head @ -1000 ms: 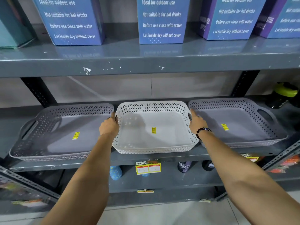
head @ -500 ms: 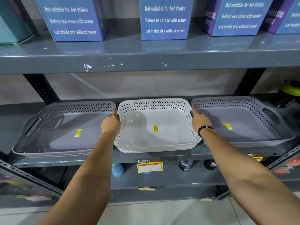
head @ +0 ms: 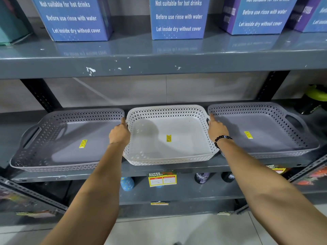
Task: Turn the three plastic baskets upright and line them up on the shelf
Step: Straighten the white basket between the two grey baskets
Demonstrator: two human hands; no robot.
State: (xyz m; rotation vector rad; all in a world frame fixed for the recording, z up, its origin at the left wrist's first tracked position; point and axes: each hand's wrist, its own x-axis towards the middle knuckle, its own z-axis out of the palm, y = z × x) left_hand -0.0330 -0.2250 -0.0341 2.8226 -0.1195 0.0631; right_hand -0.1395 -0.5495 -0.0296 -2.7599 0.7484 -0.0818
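Head view: the white basket [head: 168, 137] sits upright on the grey shelf [head: 159, 169] between the two hands, the left hand [head: 118, 134] closed in a grip on its left side handle and the right hand [head: 217, 129] closed on its right one, forefinger stretched along the rim. Just outside the left grip lies the left grey basket [head: 67, 140], its rim touching or nearly touching the white one; just outside the right grip lies the right grey basket [head: 263, 128], equally close. All three stand open side up in a row. The white basket's front edge slightly overhangs the shelf lip; open shelf remains behind it. Each basket has perforated walls and a yellow sticker inside.
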